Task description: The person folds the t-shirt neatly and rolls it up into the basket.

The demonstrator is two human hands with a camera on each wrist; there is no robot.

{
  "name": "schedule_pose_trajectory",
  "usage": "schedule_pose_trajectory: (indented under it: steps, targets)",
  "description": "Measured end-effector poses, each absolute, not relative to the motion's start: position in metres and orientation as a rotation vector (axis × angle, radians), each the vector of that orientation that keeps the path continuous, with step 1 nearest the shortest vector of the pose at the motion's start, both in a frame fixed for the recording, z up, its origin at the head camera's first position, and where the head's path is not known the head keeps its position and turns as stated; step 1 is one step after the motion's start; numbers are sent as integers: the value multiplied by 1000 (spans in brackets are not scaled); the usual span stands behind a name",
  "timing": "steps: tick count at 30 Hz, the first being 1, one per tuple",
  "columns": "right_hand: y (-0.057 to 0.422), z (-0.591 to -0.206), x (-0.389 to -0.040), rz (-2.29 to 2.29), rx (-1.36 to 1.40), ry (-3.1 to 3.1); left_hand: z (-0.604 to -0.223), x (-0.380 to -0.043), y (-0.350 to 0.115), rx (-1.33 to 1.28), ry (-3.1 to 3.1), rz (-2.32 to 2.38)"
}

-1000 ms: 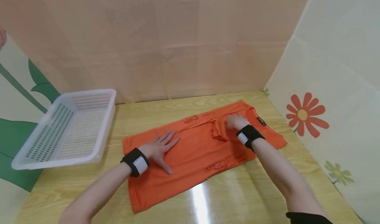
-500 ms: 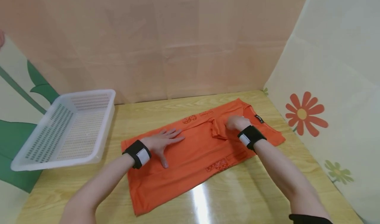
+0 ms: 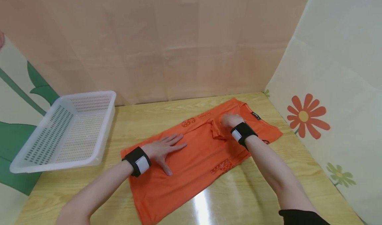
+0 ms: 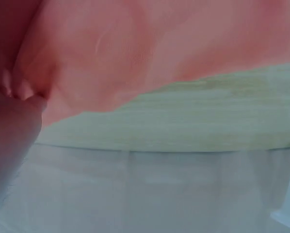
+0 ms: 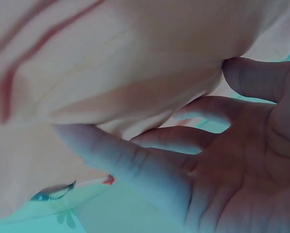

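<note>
An orange T-shirt [image 3: 191, 172] lies spread on the table with its sides folded inward, the collar with a black label [image 3: 255, 115] at the right. My left hand [image 3: 162, 148] rests on the lower part of the shirt, fingers spread. At the folded-over sleeve [image 3: 218, 130], my right hand [image 3: 232, 120] grips the fabric near the collar. Up close in the right wrist view, the thumb and fingers of this hand [image 5: 251, 160] meet gathered cloth [image 5: 135, 111]. Only part of the left hand [image 4: 11, 126] shows in the left wrist view, beside the cloth.
A white perforated plastic basket [image 3: 104, 129] stands at the left of the wooden table [image 3: 140, 114]. Behind the table rises a pinkish-brown sheet [image 3: 179, 46]. A pale wall with printed flowers [image 3: 340, 102] bounds the right side.
The collar end of the shirt and my right hand have shifted slightly left, and the near left corner has slid toward the front. My left hand shifted a little on the cloth.
</note>
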State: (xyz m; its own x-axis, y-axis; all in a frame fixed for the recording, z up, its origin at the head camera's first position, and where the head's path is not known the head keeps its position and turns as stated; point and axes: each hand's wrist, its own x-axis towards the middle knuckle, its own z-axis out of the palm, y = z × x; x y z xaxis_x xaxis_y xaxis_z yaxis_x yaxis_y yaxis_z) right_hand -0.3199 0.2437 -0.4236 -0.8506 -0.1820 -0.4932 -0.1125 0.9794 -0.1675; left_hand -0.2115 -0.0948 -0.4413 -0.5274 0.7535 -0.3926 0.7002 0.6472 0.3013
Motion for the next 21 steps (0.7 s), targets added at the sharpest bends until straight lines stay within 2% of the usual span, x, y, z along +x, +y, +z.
schedule_pose_trajectory:
  steps: [5, 10, 15, 21]
  targets:
    - [243, -418, -312, -167, -95, 2696, -438, -221, -92, 1176, 2384, 157]
    - [245, -417, -304, -203, -115, 2664, -438, -230, -92, 1174, 2356, 143]
    - [242, -422, -307, -181, -162, 2643, -444, -228, -94, 1215, 2350, 100]
    - [229, -434, -317, -111, -88, 2679, -451, -221, -89, 1319, 2381, 71]
